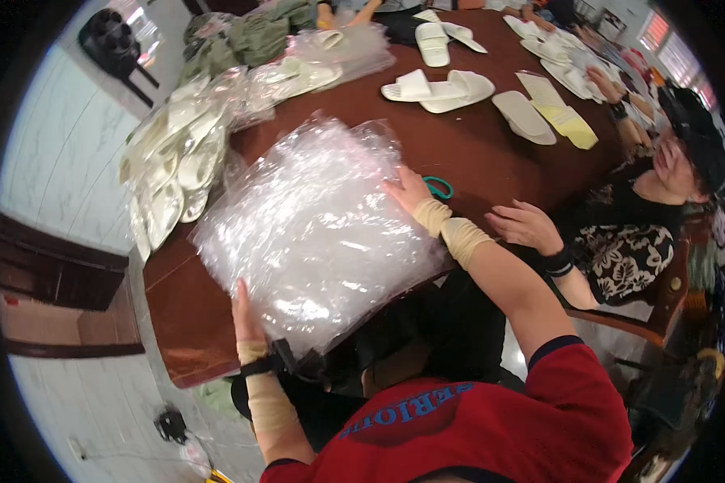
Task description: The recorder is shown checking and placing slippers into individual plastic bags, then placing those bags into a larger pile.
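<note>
A wide stack of clear plastic bags [322, 233] lies on the brown table in front of me, shiny and crinkled. My left hand [247, 315] is at its near left corner, fingers straight along the edge. On the right side, my right hand [411, 193] rests against the stack with fingers stretched out. Beige wraps cover both wrists, and a dark band circles the left one. Just beyond the right hand lies a teal loop [439, 187], which looks like a handle. The parts of my fingers under or behind the plastic are hidden.
Bagged white slippers [177, 161] pile up at the table's left edge. Loose white slippers [447, 90] and a beige-yellow pair [544, 113] lie farther back. A co-worker [620, 233] sits close on my right, one hand [532, 227] near my forearm. Others work at the far side.
</note>
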`<state>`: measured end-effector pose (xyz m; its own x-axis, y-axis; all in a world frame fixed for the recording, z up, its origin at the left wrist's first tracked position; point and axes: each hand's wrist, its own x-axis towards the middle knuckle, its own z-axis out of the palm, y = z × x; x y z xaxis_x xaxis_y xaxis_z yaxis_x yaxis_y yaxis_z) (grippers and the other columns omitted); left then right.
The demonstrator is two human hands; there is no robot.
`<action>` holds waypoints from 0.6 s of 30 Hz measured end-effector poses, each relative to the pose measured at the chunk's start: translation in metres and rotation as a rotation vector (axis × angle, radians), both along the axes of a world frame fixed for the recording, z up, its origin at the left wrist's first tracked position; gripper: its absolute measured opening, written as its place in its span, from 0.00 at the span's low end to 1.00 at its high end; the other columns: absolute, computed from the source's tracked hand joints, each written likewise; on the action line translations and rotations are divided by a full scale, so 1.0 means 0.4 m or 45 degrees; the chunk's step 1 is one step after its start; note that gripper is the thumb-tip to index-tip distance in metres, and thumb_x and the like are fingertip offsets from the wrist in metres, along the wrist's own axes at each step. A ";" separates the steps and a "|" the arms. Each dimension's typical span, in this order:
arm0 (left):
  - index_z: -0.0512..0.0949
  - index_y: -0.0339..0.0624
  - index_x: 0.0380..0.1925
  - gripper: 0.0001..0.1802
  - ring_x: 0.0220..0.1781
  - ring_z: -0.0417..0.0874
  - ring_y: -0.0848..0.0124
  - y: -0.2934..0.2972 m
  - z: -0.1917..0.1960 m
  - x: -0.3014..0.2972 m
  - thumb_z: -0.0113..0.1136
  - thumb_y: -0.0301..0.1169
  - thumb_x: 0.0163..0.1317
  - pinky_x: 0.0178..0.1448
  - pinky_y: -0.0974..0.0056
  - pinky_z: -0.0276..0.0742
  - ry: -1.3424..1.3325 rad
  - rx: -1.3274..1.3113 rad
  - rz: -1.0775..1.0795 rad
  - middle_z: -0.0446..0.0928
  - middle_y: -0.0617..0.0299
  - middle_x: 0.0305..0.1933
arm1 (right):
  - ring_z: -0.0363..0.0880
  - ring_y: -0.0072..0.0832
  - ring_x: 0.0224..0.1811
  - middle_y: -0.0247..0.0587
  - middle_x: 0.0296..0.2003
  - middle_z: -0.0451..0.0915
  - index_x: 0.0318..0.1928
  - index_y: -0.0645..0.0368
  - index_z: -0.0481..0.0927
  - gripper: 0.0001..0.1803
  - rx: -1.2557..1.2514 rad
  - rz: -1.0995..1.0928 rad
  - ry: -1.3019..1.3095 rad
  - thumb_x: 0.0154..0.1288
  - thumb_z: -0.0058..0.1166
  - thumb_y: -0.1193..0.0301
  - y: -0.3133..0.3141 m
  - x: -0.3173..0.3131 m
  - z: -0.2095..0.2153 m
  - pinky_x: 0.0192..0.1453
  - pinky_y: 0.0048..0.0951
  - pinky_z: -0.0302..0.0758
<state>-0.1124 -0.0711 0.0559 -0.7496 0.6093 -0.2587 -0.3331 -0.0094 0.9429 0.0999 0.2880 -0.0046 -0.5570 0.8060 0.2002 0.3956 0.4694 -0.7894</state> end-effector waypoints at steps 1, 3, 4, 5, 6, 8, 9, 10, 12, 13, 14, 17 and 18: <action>0.65 0.28 0.59 0.35 0.56 0.72 0.66 -0.015 0.000 0.009 0.50 0.51 0.67 0.62 0.62 0.67 -0.007 0.007 0.036 0.71 0.55 0.57 | 0.69 0.54 0.56 0.61 0.52 0.73 0.56 0.65 0.69 0.30 -0.001 -0.049 -0.005 0.60 0.54 0.55 -0.014 0.001 0.015 0.60 0.45 0.65; 0.66 0.29 0.57 0.32 0.55 0.74 0.67 -0.032 -0.012 0.009 0.51 0.48 0.68 0.59 0.62 0.69 0.005 0.016 0.029 0.72 0.54 0.56 | 0.69 0.55 0.53 0.61 0.49 0.74 0.55 0.64 0.69 0.29 0.054 -0.083 -0.004 0.59 0.54 0.57 -0.006 0.001 0.014 0.58 0.47 0.66; 0.67 0.30 0.57 0.30 0.55 0.73 0.67 -0.049 -0.014 0.002 0.51 0.47 0.68 0.59 0.62 0.69 -0.157 -0.019 0.018 0.72 0.55 0.55 | 0.69 0.55 0.53 0.61 0.49 0.74 0.55 0.64 0.69 0.29 0.043 -0.091 -0.014 0.59 0.54 0.57 -0.012 -0.007 0.019 0.58 0.47 0.66; 0.67 0.30 0.57 0.30 0.54 0.74 0.66 -0.056 -0.016 -0.018 0.52 0.46 0.67 0.57 0.62 0.71 -0.219 -0.195 0.025 0.72 0.54 0.55 | 0.69 0.56 0.52 0.61 0.48 0.74 0.54 0.64 0.69 0.28 0.049 -0.063 -0.084 0.60 0.53 0.57 -0.016 -0.015 0.025 0.57 0.47 0.66; 0.67 0.30 0.56 0.29 0.53 0.75 0.66 -0.065 -0.023 -0.029 0.53 0.46 0.67 0.56 0.62 0.72 -0.280 -0.371 0.034 0.73 0.54 0.54 | 0.69 0.56 0.51 0.61 0.47 0.74 0.53 0.64 0.69 0.27 0.055 -0.032 -0.154 0.60 0.52 0.58 -0.025 -0.021 0.030 0.56 0.48 0.66; 0.68 0.30 0.56 0.29 0.51 0.77 0.64 -0.010 0.014 0.003 0.53 0.45 0.67 0.54 0.61 0.74 -0.481 -0.198 -0.061 0.74 0.53 0.54 | 0.69 0.56 0.50 0.61 0.46 0.75 0.51 0.64 0.70 0.25 0.125 -0.076 -0.104 0.62 0.51 0.58 -0.021 -0.016 0.007 0.56 0.49 0.66; 0.68 0.31 0.55 0.28 0.50 0.78 0.63 0.016 0.030 0.015 0.54 0.45 0.67 0.52 0.61 0.76 -0.673 -0.018 -0.142 0.74 0.52 0.53 | 0.69 0.54 0.50 0.59 0.45 0.75 0.49 0.65 0.71 0.24 0.117 -0.109 -0.095 0.62 0.51 0.58 -0.019 -0.010 0.005 0.55 0.47 0.66; 0.68 0.31 0.55 0.28 0.50 0.78 0.63 0.027 0.040 0.022 0.54 0.45 0.67 0.52 0.61 0.76 -0.672 -0.025 -0.139 0.74 0.52 0.53 | 0.70 0.53 0.50 0.57 0.43 0.76 0.47 0.66 0.72 0.23 0.108 -0.138 -0.081 0.63 0.51 0.57 -0.019 -0.008 0.005 0.53 0.46 0.66; 0.68 0.32 0.56 0.27 0.48 0.80 0.60 0.043 0.051 0.030 0.53 0.44 0.67 0.49 0.59 0.79 -0.399 -0.193 -0.167 0.74 0.53 0.54 | 0.69 0.54 0.50 0.59 0.44 0.76 0.48 0.66 0.71 0.23 0.077 -0.114 -0.070 0.63 0.50 0.58 -0.010 -0.007 0.007 0.55 0.47 0.66; 0.68 0.32 0.56 0.27 0.48 0.80 0.60 0.046 0.048 0.030 0.53 0.44 0.67 0.49 0.59 0.79 -0.396 -0.202 -0.168 0.74 0.53 0.54 | 0.69 0.55 0.50 0.60 0.45 0.75 0.49 0.66 0.71 0.23 0.055 -0.095 -0.060 0.63 0.49 0.58 -0.007 -0.006 0.006 0.56 0.48 0.66; 0.68 0.33 0.56 0.26 0.49 0.80 0.61 0.046 0.040 0.030 0.51 0.43 0.68 0.50 0.58 0.79 -0.434 -0.150 -0.136 0.75 0.53 0.53 | 0.69 0.55 0.50 0.60 0.45 0.75 0.49 0.66 0.71 0.23 0.046 -0.098 -0.057 0.63 0.49 0.58 -0.006 -0.004 0.004 0.56 0.48 0.66; 0.69 0.34 0.55 0.22 0.49 0.79 0.62 0.039 0.024 0.022 0.51 0.39 0.68 0.49 0.59 0.79 -0.512 -0.077 -0.064 0.76 0.55 0.52 | 0.69 0.55 0.50 0.61 0.46 0.75 0.49 0.66 0.72 0.24 0.026 -0.079 0.002 0.64 0.49 0.57 -0.001 -0.001 0.015 0.56 0.47 0.65; 0.70 0.35 0.54 0.20 0.48 0.80 0.64 0.034 0.017 0.014 0.53 0.37 0.68 0.49 0.59 0.79 -0.557 -0.047 -0.026 0.76 0.56 0.50 | 0.68 0.54 0.51 0.60 0.47 0.75 0.49 0.66 0.72 0.25 -0.025 -0.039 -0.050 0.64 0.48 0.56 0.005 0.005 0.022 0.57 0.47 0.65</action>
<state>-0.1066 -0.0574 0.0627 -0.5524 0.6072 -0.5712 -0.7010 0.0324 0.7124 0.1019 0.2900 0.0043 -0.5391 0.8263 0.1627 0.4401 0.4412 -0.7821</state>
